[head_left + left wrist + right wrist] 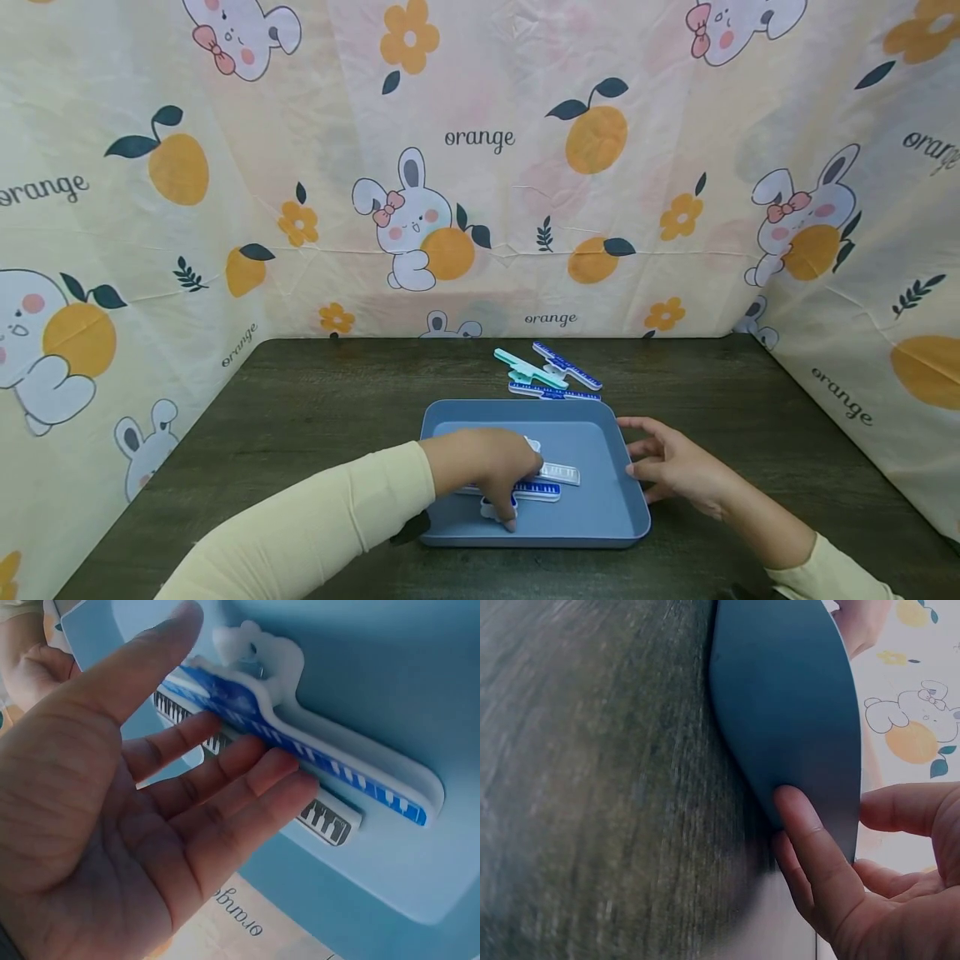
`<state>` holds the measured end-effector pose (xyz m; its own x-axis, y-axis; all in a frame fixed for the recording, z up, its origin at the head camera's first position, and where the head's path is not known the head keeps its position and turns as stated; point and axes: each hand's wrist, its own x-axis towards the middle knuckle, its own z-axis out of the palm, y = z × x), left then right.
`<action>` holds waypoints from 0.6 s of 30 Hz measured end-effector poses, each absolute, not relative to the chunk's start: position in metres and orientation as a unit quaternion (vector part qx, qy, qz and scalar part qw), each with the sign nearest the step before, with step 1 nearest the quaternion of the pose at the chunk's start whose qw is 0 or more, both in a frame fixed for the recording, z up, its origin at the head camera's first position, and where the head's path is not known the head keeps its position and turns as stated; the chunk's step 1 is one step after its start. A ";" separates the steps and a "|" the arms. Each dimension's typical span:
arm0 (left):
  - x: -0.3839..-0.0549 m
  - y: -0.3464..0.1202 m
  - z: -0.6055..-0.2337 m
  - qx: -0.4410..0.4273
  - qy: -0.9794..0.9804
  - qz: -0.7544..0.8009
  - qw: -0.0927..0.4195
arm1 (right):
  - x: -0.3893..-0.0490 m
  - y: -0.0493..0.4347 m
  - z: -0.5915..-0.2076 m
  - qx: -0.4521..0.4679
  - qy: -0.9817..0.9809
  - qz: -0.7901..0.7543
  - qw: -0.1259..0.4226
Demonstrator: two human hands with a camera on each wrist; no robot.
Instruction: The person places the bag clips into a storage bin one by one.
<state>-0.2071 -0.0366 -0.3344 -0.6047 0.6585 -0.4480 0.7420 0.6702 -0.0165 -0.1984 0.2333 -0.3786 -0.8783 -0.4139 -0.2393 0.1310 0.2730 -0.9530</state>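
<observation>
Blue plastic rectangular tray (600, 437) holds two long keyboard-printed clips, one blue-and-white (337, 769), one black-and-white (326, 823); a mint-green plastic clip (525, 367) and two more blue-and-white clips, an upper one (577, 371) and a lower one (543, 391), lie beyond its far rim on the dark wood-grain surface (337, 400). Work seems partway, judging by that split. Fingers spread, the left hand (491, 462) reaches around the tray's clips, apparently not gripping; the right hand (678, 471) rests loosely extended fingers against the tray's side.
</observation>
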 end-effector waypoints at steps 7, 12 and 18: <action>-0.212 -0.039 -0.323 0.395 0.891 -0.088 0.206 | -0.198 0.234 -0.378 -0.093 0.765 -0.594 0.230; -0.215 -0.039 -0.315 0.400 0.890 -0.089 0.199 | -0.199 0.234 -0.378 -0.097 0.762 -0.597 0.232; -0.218 -0.038 -0.305 0.402 0.894 -0.080 0.183 | -0.199 0.234 -0.378 -0.097 0.761 -0.597 0.234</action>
